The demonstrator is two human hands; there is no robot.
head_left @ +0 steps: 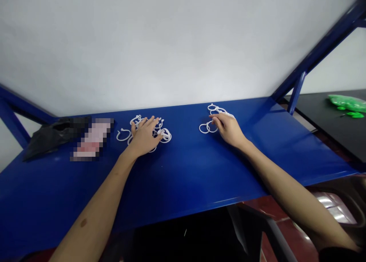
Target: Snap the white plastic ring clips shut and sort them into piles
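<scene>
A tangle of white plastic rings [163, 134] lies on the blue worktop [185, 170], a little left of the frame's centre. The left hand [144, 136] rests flat on top of it, palm down, fingers [151, 121] spread and extended, closed on nothing. One loose ring [123, 135] sits just left of that hand, apart from the heap.

Right of centre is a smaller group of rings [208, 127]: a pair side by side, with a few more [215, 109] just behind them toward the wall. The right hand [228, 129] lies over this group, fingers stretched almost straight toward the left, their tips touching the pair. Whether a ring is caught beneath them cannot be told.

At the left end of the worktop lies a crumpled black bag [54, 134], with a blurred pinkish patch [91, 138] beside it. A slanting blue frame strut [320, 50] rises at the upper right; beyond it a black table [323, 117] carries green plastic pieces [347, 103].
</scene>
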